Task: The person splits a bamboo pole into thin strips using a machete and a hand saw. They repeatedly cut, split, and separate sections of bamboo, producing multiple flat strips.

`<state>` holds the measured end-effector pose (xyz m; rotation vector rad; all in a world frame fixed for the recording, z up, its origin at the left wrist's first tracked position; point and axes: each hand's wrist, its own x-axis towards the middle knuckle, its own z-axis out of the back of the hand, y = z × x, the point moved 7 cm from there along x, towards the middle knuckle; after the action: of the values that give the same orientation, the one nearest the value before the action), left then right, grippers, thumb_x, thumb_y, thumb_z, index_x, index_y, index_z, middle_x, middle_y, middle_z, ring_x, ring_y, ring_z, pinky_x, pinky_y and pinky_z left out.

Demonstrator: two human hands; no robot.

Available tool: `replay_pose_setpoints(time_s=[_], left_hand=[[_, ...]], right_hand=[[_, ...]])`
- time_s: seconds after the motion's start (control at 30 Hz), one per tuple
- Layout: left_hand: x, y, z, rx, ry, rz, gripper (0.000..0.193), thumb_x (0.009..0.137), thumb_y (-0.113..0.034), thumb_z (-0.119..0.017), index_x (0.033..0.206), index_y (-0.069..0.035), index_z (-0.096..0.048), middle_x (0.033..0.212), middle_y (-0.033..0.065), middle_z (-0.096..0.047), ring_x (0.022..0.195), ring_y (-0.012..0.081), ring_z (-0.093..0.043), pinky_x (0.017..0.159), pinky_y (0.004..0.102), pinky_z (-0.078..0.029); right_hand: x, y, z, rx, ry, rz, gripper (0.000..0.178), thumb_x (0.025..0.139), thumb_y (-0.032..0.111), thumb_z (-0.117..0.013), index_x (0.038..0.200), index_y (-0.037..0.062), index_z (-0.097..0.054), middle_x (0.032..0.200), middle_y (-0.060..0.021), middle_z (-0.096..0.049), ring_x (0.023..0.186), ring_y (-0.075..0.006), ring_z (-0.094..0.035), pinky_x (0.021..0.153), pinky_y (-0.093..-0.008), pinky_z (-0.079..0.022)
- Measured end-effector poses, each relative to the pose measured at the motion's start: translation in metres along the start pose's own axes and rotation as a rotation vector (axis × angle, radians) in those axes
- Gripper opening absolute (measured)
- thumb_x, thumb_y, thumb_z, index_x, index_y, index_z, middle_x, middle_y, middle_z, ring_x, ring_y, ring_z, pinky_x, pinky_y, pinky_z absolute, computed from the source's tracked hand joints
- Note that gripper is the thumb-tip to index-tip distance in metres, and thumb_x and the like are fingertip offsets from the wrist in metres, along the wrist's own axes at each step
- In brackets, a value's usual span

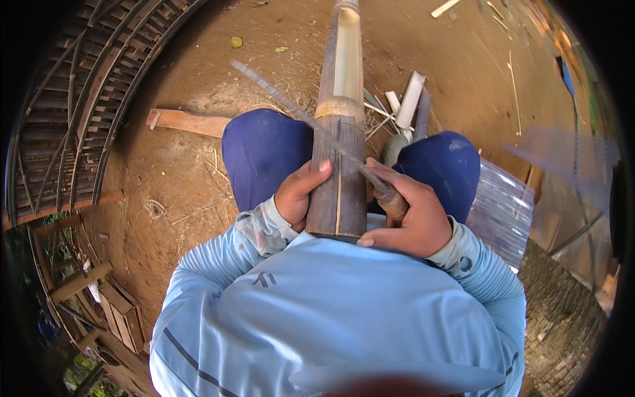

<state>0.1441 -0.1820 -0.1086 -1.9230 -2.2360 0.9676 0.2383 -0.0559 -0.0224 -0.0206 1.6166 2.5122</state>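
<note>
Head view: steadying bamboo (324,205) between knees (264,155) with left grip (296,192) clasped to its side, probably against rolling; clutching knife (331,140) by handle (391,202) in right grip (421,217).

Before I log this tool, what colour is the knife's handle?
The handle is brown, shown best in the head view.

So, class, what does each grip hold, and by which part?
Left grip: bamboo tube, on its near end's left side. Right grip: knife, by its handle.
</note>
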Motion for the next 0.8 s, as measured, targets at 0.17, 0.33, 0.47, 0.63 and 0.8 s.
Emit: replay_pose_setpoints(time_s=[0.17, 0.33, 0.47, 0.63, 0.8], left_hand=[[-0.021, -0.029, 0.019, 0.051, 0.016, 0.003, 0.062, 0.092, -0.035, -0.067, 0.138, 0.0, -0.045, 0.117, 0.0141, -0.063, 0.105, 0.0235, -0.066, 0.091, 0.0382, -0.056], [-0.055, -0.081, 0.045, 0.166, -0.052, 0.028, 0.071, 0.09, -0.036, -0.068, 0.144, 0.002, -0.04, 0.125, 0.0155, -0.061, 0.112, 0.0253, -0.063, 0.097, 0.0387, -0.052], [-0.077, -0.121, 0.073, 0.405, -0.119, 0.079, 0.096, 0.08, -0.051, -0.073, 0.148, 0.004, -0.033, 0.134, 0.0213, -0.055, 0.119, 0.0283, -0.058, 0.101, 0.04, -0.048], [-0.091, -0.15, 0.084, 0.467, -0.182, 0.114, 0.095, 0.079, -0.045, -0.077, 0.147, 0.006, -0.035, 0.131, 0.0188, -0.056, 0.117, 0.0261, -0.057, 0.101, 0.0381, -0.046], [-0.093, -0.165, 0.083, 0.567, -0.312, 0.136, 0.106, 0.069, -0.044, -0.084, 0.146, 0.007, -0.033, 0.131, 0.0173, -0.055, 0.119, 0.0253, -0.054, 0.104, 0.0364, -0.042]], right_hand=[[0.032, -0.019, 0.01, 0.233, -0.136, -0.127, 0.072, 0.077, 0.02, -0.086, 0.135, -0.0035, -0.051, 0.126, -0.0142, -0.064, 0.06, -0.0062, -0.056, 0.055, -0.0241, -0.048], [0.11, -0.027, 0.004, 0.516, -0.238, -0.154, 0.062, 0.085, 0.014, -0.077, 0.137, -0.0022, -0.047, 0.129, -0.0117, -0.063, 0.06, -0.0056, -0.055, 0.05, -0.0231, -0.045], [0.166, -0.028, -0.024, 0.541, -0.186, -0.129, 0.054, 0.087, 0.015, -0.077, 0.132, -0.0009, -0.052, 0.095, -0.0051, -0.065, 0.057, -0.0066, -0.053, 0.05, -0.0236, -0.045], [0.2, -0.02, -0.063, 0.524, -0.076, -0.125, 0.055, 0.084, 0.019, -0.08, 0.129, 0.0001, -0.055, 0.073, 0.0017, -0.056, 0.055, -0.0072, -0.052, 0.047, -0.0233, -0.042], [0.212, -0.028, -0.073, 0.454, -0.079, -0.031, 0.062, 0.081, 0.021, -0.084, 0.13, -0.004, -0.054, 0.114, -0.0112, -0.064, 0.088, -0.0096, -0.058, 0.083, -0.0267, -0.049]])
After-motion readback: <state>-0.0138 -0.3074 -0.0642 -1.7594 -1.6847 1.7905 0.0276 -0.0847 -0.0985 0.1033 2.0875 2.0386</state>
